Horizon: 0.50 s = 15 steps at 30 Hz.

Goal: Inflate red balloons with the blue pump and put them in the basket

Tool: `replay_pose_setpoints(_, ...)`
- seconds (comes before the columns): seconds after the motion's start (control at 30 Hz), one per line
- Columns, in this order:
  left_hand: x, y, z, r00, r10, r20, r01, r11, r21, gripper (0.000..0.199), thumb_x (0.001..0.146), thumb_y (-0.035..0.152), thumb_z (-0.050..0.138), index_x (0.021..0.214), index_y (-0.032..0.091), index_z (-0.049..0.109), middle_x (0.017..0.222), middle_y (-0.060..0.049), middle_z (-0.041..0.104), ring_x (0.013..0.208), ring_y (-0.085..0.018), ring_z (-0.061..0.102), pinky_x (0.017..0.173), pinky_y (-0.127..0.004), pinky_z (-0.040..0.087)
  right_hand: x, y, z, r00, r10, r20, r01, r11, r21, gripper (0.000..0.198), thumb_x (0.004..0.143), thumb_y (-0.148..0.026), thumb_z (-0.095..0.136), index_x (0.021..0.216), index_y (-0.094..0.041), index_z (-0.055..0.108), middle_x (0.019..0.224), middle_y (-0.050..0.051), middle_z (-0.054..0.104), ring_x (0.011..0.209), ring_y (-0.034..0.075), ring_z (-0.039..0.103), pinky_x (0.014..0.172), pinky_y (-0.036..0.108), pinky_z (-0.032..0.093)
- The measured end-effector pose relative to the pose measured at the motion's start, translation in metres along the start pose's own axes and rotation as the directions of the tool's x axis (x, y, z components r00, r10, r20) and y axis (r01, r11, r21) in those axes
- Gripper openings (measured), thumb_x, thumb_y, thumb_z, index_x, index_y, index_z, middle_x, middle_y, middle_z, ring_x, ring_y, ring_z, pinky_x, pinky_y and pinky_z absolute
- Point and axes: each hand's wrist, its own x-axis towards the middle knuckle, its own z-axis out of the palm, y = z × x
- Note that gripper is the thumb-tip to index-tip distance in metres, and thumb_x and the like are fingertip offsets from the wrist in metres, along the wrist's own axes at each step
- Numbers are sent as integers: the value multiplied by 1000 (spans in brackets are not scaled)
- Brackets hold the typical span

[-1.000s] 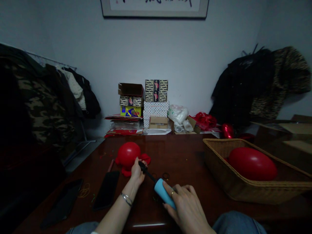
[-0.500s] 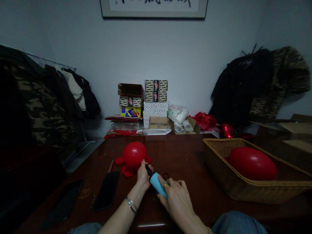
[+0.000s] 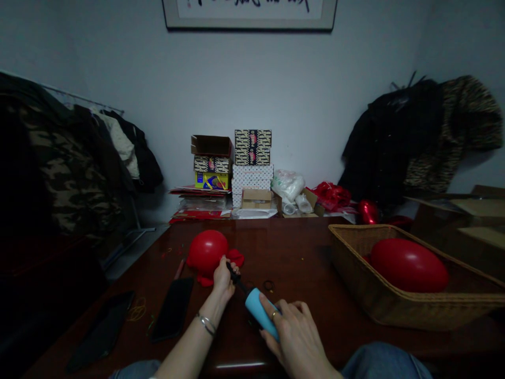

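Note:
A round, partly inflated red balloon (image 3: 207,249) is at the left-centre of the table, beside limp red balloons (image 3: 235,257). My left hand (image 3: 224,279) is closed around the black end of a hand balloon pump, right at the inflated balloon; its fingers hide the balloon's neck. The pump's light blue barrel (image 3: 262,313) slants down to the right, and a length of black shaft shows between it and my left hand. Wrapped round the barrel is my right hand (image 3: 294,329), with a ring on one finger.
On the right stands a wicker basket (image 3: 394,302) holding a large red balloon (image 3: 408,265). Two dark flat devices, a phone-like one (image 3: 172,309) and a larger one (image 3: 103,329), lie left, near yellow rubber bands (image 3: 137,309). A black ring (image 3: 269,286) lies beyond the pump. Boxes (image 3: 252,184) stand behind.
My left hand and the inflated balloon have moved slightly left. My right hand has drawn the blue barrel back toward me and to the right, exposing more of the black shaft.

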Motion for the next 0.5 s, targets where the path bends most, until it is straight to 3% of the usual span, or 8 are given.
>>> replay_pose_setpoints(0.27, 11, 14, -7, 1000, -5, -5, 5, 999, -38, 22, 89, 24, 43, 68, 18, 40, 47, 6, 38, 36, -7, 38, 37, -17, 30, -24, 25, -2, 998, -64, 2, 64, 998, -2, 61, 78, -41, 59, 135, -35, 39, 101, 6, 64, 85, 22, 60, 79, 36, 32)
replay_pose_setpoints(0.5, 9, 16, -6, 999, -41, 7, 41, 998, -55, 25, 90, 25, 41, 66, 18, 39, 47, 6, 39, 37, -7, 38, 38, -16, 32, -22, 23, -14, 999, -45, 14, 45, 999, 3, 57, 79, -40, 58, 133, -36, 42, 94, 3, 64, 84, 21, 60, 78, 36, 32)
